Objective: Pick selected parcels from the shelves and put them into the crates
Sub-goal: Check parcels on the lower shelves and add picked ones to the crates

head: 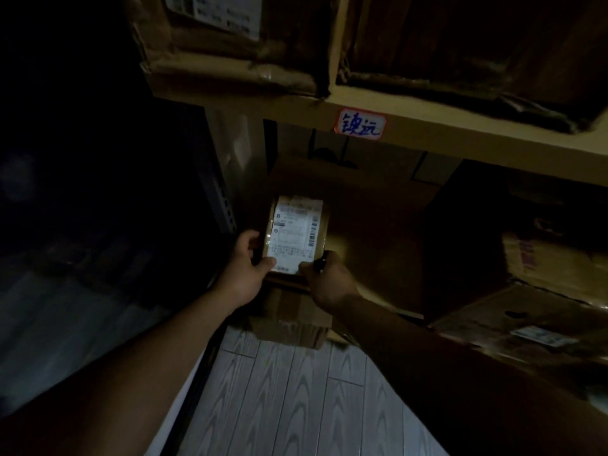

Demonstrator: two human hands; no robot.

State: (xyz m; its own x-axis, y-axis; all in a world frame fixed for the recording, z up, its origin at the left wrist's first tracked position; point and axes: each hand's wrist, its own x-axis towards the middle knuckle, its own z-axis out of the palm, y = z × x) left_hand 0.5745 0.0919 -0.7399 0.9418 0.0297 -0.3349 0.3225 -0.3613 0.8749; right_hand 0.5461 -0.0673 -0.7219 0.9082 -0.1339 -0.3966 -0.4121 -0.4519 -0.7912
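Both hands on a labelled parcel [296, 236] at the front left corner of the lower shelf [368, 258]; light poor.
Wood-grain floor [296, 390] nearest the camera. Left hand [250, 268] gripped the parcel's near left corner, fingers [253, 236] curled round the left edge, thumb on the white label. Right hand [329, 281] pinched the near right corner, fingers clamped on it, with a dark pen-like item [319, 264] tucked in the same hand. Could not tell whether the parcel rested on the shelf or was held clear of it. Taped carton [289, 324] on the floor just below that shelf's front edge. Farther off, a handwritten tag [360, 122] on the upper shelf's front edge, with battered cartons [230, 44] above.
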